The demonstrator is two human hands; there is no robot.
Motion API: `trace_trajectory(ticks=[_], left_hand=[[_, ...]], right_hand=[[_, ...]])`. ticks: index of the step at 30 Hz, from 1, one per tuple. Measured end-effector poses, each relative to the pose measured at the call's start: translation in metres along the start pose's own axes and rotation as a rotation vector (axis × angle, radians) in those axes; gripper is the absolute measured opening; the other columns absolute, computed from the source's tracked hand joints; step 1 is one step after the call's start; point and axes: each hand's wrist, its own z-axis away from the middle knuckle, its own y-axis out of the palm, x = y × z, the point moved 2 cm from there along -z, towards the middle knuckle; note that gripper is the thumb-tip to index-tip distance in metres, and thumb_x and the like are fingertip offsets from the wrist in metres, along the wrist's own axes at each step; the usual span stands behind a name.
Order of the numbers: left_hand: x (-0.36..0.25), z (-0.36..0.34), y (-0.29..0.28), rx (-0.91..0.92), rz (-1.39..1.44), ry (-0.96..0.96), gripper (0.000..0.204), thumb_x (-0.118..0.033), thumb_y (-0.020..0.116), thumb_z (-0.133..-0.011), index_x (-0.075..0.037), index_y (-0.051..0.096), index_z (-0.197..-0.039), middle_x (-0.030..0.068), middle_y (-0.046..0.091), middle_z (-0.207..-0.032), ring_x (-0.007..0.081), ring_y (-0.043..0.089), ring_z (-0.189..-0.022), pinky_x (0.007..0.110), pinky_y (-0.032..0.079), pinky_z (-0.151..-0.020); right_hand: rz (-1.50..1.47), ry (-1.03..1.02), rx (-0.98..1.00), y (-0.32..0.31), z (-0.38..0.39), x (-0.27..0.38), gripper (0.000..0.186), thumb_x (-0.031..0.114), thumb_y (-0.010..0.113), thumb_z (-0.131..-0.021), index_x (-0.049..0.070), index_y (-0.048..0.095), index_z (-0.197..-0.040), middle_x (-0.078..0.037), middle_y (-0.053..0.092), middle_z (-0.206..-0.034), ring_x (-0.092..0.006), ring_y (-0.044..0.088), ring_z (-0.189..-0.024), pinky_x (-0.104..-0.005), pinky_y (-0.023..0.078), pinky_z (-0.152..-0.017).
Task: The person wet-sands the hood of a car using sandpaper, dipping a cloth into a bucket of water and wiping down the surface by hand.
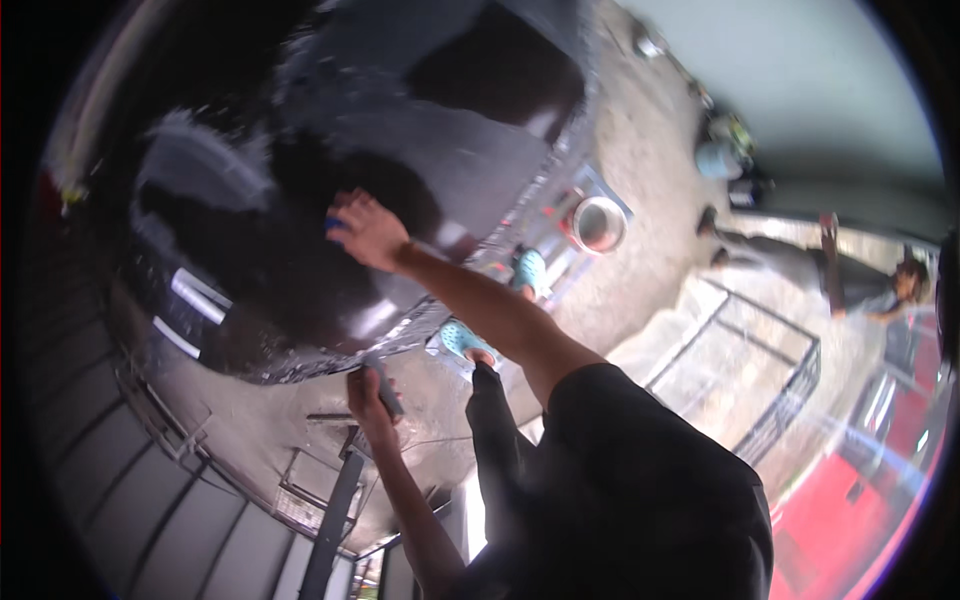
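Note:
A large, dark, glossy curved panel (480,170) fills the upper left, with a cloudy grey film over parts of it and ragged-looking edges. My right hand (368,232) lies on it, fingers curled round a small blue thing (333,223) pressed to the surface; most of it is hidden, so its kind cannot be told. Just off the panel's near edge, my left hand (368,402) grips a grey, flat-sided block (384,388).
My feet in light blue clogs (459,338) stand on a low platform beside a bucket (599,225). To the right are a black metal frame (770,335), another person (850,275) and a red vehicle-like body (835,510). A dark post (333,520) rises at lower left.

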Motion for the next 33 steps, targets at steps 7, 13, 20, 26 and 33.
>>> trace_trajectory(ticks=[7,13,20,26,33], left_hand=[[-0.065,-0.088,0.086,-0.043,-0.379,0.390,0.042,-0.034,0.075,-0.106,-0.001,0.067,-0.130,0.0103,0.074,-0.113,0.0221,0.070,-0.092,0.035,0.057,-0.079],[-0.124,-0.175,0.169,0.045,-0.850,0.777,0.048,-0.038,0.074,-0.106,0.002,0.066,-0.132,0.0206,0.075,-0.116,0.0297,0.072,-0.106,0.043,0.055,-0.094],[-0.135,-0.237,0.221,-0.464,-1.099,1.162,0.057,-0.044,0.073,-0.105,0.001,0.061,-0.138,0.0218,0.066,-0.131,0.0424,0.063,-0.126,0.052,0.050,-0.108],[-0.120,-0.259,0.226,-0.824,-1.360,1.103,0.052,-0.043,0.065,-0.110,0.001,0.060,-0.137,0.0217,0.064,-0.125,0.0445,0.062,-0.119,0.056,0.052,-0.099],[-0.128,-0.271,0.195,-0.728,-1.444,1.081,0.053,-0.038,0.057,-0.114,0.010,0.054,-0.138,0.0281,0.062,-0.125,0.0479,0.063,-0.119,0.060,0.052,-0.103]], right_hand=[[-0.116,0.511,-0.255,-0.071,0.161,-0.094,0.034,0.024,0.080,-0.086,0.023,0.074,-0.120,-0.011,0.065,-0.131,-0.0372,0.062,-0.126,-0.0502,0.054,-0.098],[-0.290,1.617,-0.615,-0.119,0.306,-0.238,0.042,0.042,0.070,-0.103,0.001,0.077,-0.108,-0.030,0.075,-0.088,-0.0486,0.076,-0.088,-0.0514,0.060,-0.077],[-0.729,2.229,-0.546,-0.058,0.503,-0.332,0.055,0.050,0.066,-0.100,-0.004,0.077,-0.102,-0.016,0.074,-0.079,-0.0260,0.073,-0.067,-0.0425,0.058,-0.060],[-0.878,2.055,-0.700,0.013,0.576,-0.366,0.040,0.041,0.069,-0.102,0.002,0.064,-0.113,-0.006,0.068,-0.086,-0.0175,0.066,-0.073,-0.0347,0.054,-0.064],[-0.336,2.039,-0.786,0.066,0.597,-0.426,0.078,0.041,0.085,-0.088,0.002,0.048,-0.144,-0.025,0.067,-0.127,-0.0407,0.068,-0.118,-0.0499,0.052,-0.102]])
